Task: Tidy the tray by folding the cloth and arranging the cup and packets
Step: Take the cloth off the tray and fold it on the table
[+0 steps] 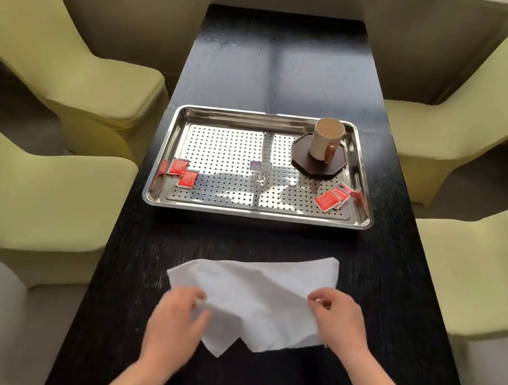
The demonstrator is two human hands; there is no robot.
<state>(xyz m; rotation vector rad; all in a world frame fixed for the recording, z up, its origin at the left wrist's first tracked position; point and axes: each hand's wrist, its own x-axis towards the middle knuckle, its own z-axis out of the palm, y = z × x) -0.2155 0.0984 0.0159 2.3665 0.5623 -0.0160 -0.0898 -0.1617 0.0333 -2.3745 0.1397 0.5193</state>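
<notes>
Two bare hands worked a white cloth (262,292) on the black desk (302,65). At the cloth's 8 o'clock edge the left hand (178,318), blurred, curled its fingers around the fabric, while the right hand (337,319) pinched the 3 o'clock edge. A perforated steel tray (252,215) sat at 12 o'clock from the cloth, apart from it. On the tray, a cup (324,140) stood upright on a dark coaster (305,164) at 1 o'clock. A pair of red packets (183,173) lay at 8 o'clock, a fanned stack of packets (333,197) at 4 o'clock. Pale green chairs (70,34) flanked the desk.
</notes>
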